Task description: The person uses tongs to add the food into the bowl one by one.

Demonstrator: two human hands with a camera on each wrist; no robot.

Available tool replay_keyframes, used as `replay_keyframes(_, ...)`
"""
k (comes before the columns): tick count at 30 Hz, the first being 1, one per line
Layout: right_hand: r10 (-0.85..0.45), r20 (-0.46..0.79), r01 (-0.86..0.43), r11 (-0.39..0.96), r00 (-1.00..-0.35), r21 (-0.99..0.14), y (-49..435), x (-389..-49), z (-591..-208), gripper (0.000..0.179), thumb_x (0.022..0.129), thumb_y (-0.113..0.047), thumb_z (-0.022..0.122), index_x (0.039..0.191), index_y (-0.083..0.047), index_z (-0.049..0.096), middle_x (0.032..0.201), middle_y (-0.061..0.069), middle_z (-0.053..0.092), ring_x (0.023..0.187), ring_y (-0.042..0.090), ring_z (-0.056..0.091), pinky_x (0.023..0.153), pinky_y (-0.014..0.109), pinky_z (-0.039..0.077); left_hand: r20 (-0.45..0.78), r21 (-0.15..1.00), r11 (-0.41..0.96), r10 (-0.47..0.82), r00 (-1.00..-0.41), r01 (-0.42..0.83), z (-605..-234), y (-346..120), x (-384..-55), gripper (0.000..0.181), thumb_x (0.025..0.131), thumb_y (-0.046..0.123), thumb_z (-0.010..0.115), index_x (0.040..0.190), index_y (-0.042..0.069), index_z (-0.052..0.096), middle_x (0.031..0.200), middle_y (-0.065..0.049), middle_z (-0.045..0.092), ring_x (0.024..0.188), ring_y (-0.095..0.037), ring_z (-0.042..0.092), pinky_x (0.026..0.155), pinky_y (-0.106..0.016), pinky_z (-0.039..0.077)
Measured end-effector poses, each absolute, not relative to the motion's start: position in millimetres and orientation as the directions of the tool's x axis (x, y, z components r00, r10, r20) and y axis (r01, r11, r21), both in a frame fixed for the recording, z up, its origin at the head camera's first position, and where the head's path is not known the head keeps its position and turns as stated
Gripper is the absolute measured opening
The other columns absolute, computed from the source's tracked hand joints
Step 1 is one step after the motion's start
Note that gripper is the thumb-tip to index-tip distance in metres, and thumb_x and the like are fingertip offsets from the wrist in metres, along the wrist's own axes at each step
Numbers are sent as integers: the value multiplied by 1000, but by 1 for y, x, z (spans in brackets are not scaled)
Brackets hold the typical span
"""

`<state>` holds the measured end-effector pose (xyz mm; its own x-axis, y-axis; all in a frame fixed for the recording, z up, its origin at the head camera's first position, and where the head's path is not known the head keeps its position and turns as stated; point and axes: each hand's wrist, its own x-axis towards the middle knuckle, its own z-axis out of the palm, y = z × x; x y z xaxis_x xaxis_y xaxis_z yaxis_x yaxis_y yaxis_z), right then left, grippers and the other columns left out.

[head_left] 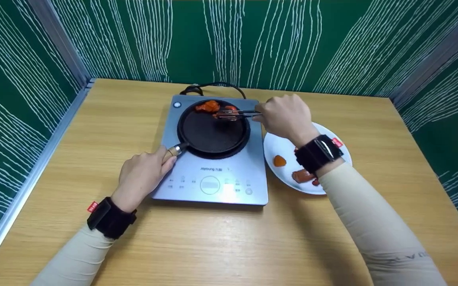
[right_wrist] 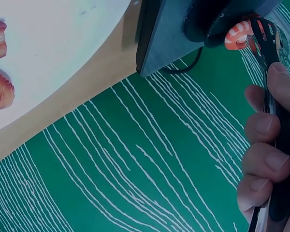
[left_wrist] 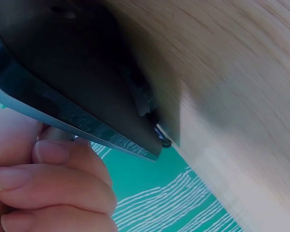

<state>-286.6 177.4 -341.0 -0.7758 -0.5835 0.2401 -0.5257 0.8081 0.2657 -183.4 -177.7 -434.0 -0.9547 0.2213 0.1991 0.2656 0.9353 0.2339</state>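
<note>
My left hand (head_left: 141, 172) grips the handle (head_left: 173, 151) of a round black frying pan (head_left: 213, 135), which sits on a silver induction cooker (head_left: 189, 171). In the left wrist view its fingers (left_wrist: 58, 188) curl beside the cooker's edge. Over the pan's far right side, my right hand (head_left: 286, 117) holds black-and-metal tongs (head_left: 249, 113). Between the tongs' slotted heads is an orange-and-white striped shrimp (right_wrist: 238, 36), seen in the right wrist view. A glazed reddish-orange piece of meat (head_left: 208, 106) lies at the pan's far edge.
Right of the cooker stands a white plate (head_left: 288, 180), partly hidden under my right wrist, with an orange wedge (head_left: 280, 161), a sausage-like piece (head_left: 303, 176) and other bits. A black cord (head_left: 229, 84) loops behind the cooker. Green patterned panels (head_left: 189, 39) enclose the wooden table (head_left: 113, 119).
</note>
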Motion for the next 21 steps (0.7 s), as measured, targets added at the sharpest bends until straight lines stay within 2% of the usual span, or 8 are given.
replay_keyframes(10, -561, 208, -493, 816, -801, 301, 165, -296, -347, 36, 103, -46, 68, 92, -13, 73, 65, 2, 52, 51, 20, 39, 45, 36, 35, 185, 235, 936, 222, -957, 262, -436, -178, -184, 38, 108, 43, 61, 95, 7, 55, 63, -2, 38, 54, -27, 50, 48, -37, 33)
replay_keyframes(17, -564, 194, -493, 811, -803, 315, 163, -300, -350, 35, 104, -46, 68, 99, -12, 77, 66, 3, 55, 52, 21, 43, 47, 35, 38, 176, 231, 939, 218, -960, 256, -436, -178, -186, 39, 108, 44, 60, 95, 8, 55, 63, -2, 38, 54, -26, 49, 48, -37, 34)
replay_keyframes(21, -563, 203, -488, 811, -801, 321, 163, -302, -353, 36, 103, -47, 68, 98, -12, 76, 65, 3, 55, 51, 21, 44, 46, 36, 40, 198, 234, 936, 219, -955, 263, -435, -178, -185, 38, 108, 42, 62, 94, 7, 55, 61, -4, 41, 52, -28, 51, 46, -39, 36)
